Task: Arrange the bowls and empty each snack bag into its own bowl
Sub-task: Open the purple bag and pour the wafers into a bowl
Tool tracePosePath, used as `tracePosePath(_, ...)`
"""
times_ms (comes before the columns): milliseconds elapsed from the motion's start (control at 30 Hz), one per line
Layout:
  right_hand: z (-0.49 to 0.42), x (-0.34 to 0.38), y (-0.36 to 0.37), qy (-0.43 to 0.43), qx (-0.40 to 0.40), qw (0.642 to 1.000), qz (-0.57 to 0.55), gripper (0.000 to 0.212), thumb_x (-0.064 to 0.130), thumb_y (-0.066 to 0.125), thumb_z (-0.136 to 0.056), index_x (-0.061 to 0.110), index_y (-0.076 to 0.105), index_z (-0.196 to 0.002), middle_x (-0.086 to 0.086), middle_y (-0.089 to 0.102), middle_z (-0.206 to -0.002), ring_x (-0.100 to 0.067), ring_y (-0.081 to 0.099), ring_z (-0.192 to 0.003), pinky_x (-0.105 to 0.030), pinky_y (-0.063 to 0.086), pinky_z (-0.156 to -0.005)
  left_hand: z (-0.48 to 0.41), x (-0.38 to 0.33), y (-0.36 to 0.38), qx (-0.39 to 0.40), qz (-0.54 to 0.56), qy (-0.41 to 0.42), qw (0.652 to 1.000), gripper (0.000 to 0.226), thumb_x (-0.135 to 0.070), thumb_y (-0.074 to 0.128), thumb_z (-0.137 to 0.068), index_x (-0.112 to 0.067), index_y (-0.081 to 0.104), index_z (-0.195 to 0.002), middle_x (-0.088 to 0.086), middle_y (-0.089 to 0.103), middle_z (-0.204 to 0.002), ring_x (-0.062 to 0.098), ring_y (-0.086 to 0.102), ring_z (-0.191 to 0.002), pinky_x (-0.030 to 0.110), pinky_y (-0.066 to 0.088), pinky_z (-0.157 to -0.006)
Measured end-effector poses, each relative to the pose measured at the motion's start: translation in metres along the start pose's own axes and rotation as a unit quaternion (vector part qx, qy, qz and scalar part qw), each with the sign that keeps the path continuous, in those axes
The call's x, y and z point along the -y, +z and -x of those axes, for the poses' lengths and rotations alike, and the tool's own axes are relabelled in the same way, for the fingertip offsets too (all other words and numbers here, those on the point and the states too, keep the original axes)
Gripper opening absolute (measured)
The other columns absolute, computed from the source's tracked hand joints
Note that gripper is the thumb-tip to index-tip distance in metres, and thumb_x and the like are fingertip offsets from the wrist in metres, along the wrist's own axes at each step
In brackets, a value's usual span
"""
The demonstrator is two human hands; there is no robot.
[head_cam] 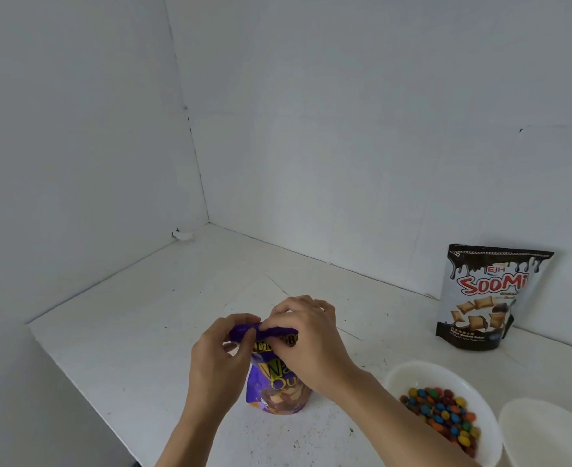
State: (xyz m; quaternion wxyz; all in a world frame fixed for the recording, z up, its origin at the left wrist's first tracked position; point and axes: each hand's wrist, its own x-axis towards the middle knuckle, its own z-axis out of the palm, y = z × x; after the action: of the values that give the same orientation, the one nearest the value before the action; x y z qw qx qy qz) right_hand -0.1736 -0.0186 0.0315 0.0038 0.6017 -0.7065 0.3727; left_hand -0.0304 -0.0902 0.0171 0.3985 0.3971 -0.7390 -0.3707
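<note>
A purple snack bag point(279, 392) stands upright on the white table point(143, 332) near its front. My left hand point(220, 358) pinches the left end of the bag's top strip. My right hand point(308, 342) grips the same strip just to the right, covering much of the upper bag. A white bowl point(409, 375) at the lower right holds colourful coated candies point(446, 412). A second white bowl point(547, 433) sits beside it at the frame's corner with nothing visible inside. A black and white snack bag point(486, 298) stands against the back wall at the right.
White walls close the table at the back and on the left, meeting in a corner point(208, 222). The table's left edge point(75, 375) drops off to a darker area.
</note>
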Motion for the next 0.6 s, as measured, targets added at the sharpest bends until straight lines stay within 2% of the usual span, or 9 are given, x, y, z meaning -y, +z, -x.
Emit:
tracePosePath(100,-0.002,0.003,0.000,0.006,0.008,1.000,-0.008,0.018,0.030,0.069,-0.091,0.036,0.075,-0.108,0.017,0.067,-0.108,0.000,0.054,-0.106,-0.037,0.023,-0.114,0.002,0.000,-0.004,-0.025,0.008,0.003,1.000,0.027,-0.004,0.073,-0.088,-0.031,0.076,-0.088,-0.021,0.075,-0.081,0.004,0.071,-0.082,0.028,0.059,-0.075)
tracePosePath(167,-0.004,0.006,-0.002,-0.002,0.027,1.000,-0.015,0.019,0.029,0.068,-0.093,0.033,0.075,-0.110,0.015,0.068,-0.110,0.000,0.057,-0.100,-0.034,0.024,-0.116,0.004,0.002,-0.007,-0.047,0.026,-0.003,0.999,0.027,-0.004,0.078,-0.084,-0.031,0.076,-0.084,-0.022,0.075,-0.081,0.003,0.072,-0.080,0.029,0.060,-0.071)
tracePosePath(200,-0.005,0.008,-0.004,-0.009,0.035,0.999,-0.023,0.019,0.027,0.068,-0.094,0.031,0.076,-0.111,0.013,0.069,-0.110,0.000,0.056,-0.096,-0.030,0.032,-0.112,0.006,0.003,-0.007,-0.055,0.034,-0.006,0.998,0.026,-0.004,0.079,-0.083,-0.031,0.077,-0.084,-0.022,0.075,-0.081,0.004,0.073,-0.080,0.030,0.061,-0.070)
tracePosePath(267,-0.006,0.010,-0.006,-0.020,0.047,0.998,-0.039,0.020,0.024,0.069,-0.093,0.027,0.077,-0.111,0.010,0.070,-0.107,-0.001,0.059,-0.091,-0.022,0.051,-0.094,0.008,0.005,-0.007,-0.065,0.044,-0.009,0.997,0.026,-0.004,0.080,-0.082,-0.030,0.078,-0.084,-0.021,0.076,-0.082,0.004,0.074,-0.080,0.029,0.062,-0.068)
tracePosePath(333,-0.008,0.012,-0.008,-0.020,0.060,0.997,-0.048,0.019,0.022,0.069,-0.092,0.025,0.077,-0.109,0.008,0.071,-0.106,-0.007,0.065,-0.091,-0.019,0.056,-0.081,0.009,0.007,-0.007,-0.067,0.053,-0.013,0.996,0.025,-0.004,0.080,-0.082,-0.030,0.078,-0.085,-0.019,0.076,-0.083,0.005,0.074,-0.080,0.024,0.061,-0.065)
tracePosePath(467,-0.012,0.019,-0.011,-0.015,0.092,0.995,-0.047,0.013,0.020,0.068,-0.091,0.021,0.072,-0.104,0.005,0.069,-0.103,-0.013,0.067,-0.091,-0.031,0.058,-0.086,0.006,0.007,-0.012,-0.038,0.024,-0.005,0.999,0.024,-0.008,0.080,-0.082,-0.031,0.078,-0.088,-0.018,0.076,-0.085,0.004,0.074,-0.081,0.021,0.058,-0.066)
tracePosePath(533,-0.015,0.023,-0.012,-0.012,0.117,0.993,-0.030,0.011,0.019,0.065,-0.093,0.020,0.066,-0.103,0.005,0.066,-0.103,-0.014,0.065,-0.091,-0.036,0.053,-0.091,0.005,0.007,-0.014,-0.031,0.020,-0.005,0.999,0.023,-0.008,0.080,-0.082,-0.030,0.078,-0.089,-0.022,0.075,-0.085,0.002,0.073,-0.081,0.022,0.057,-0.068)
tracePosePath(600,-0.019,0.026,-0.012,-0.016,0.141,0.990,-0.010,0.010,0.020,0.063,-0.094,0.020,0.060,-0.103,0.004,0.065,-0.104,-0.016,0.064,-0.091,-0.040,0.048,-0.095,0.006,0.008,-0.016,-0.038,0.018,-0.007,0.999,0.022,-0.008,0.080,-0.082,-0.028,0.078,-0.090,-0.018,0.076,-0.086,0.005,0.074,-0.081,0.021,0.057,-0.068)
